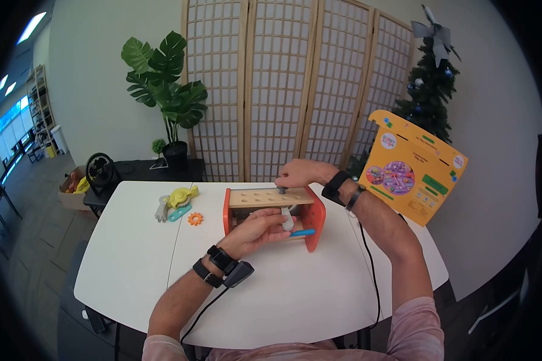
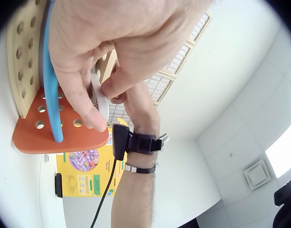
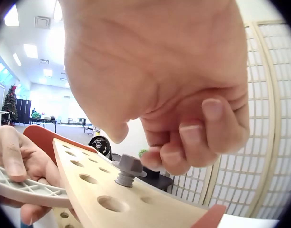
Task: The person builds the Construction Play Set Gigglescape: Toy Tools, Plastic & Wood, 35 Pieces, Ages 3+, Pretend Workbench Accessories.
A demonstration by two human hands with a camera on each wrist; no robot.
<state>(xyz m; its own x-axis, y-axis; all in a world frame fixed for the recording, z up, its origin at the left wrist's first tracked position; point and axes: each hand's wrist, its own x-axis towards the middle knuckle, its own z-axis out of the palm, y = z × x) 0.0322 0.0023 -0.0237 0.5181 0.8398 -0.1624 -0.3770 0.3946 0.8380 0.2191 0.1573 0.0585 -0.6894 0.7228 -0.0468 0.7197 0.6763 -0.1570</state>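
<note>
bolt (image 3: 129, 166) at lower centre shows its thread clearly only in the right wrist view; my right hand (image 3: 159, 85) curls beside it, thumb apart; my left hand (image 1: 258, 230) pinches a strip (image 3: 41, 193).

A folding screen (image 1: 280, 78) of pale wood lattice and white panels stands before a light wall (image 1: 90, 108) — a leafy plant (image 1: 165, 60) in a black pot (image 1: 176, 156) to its left, a decorated Christmas tree (image 1: 432, 93) to its right. At far left, grey floor (image 1: 42, 222) runs back past shelves (image 1: 37, 87) toward blue-tinted windows (image 1: 13, 127), under ceiling lights (image 1: 32, 27). A white table (image 1: 126, 265) fills the foreground.
</note>
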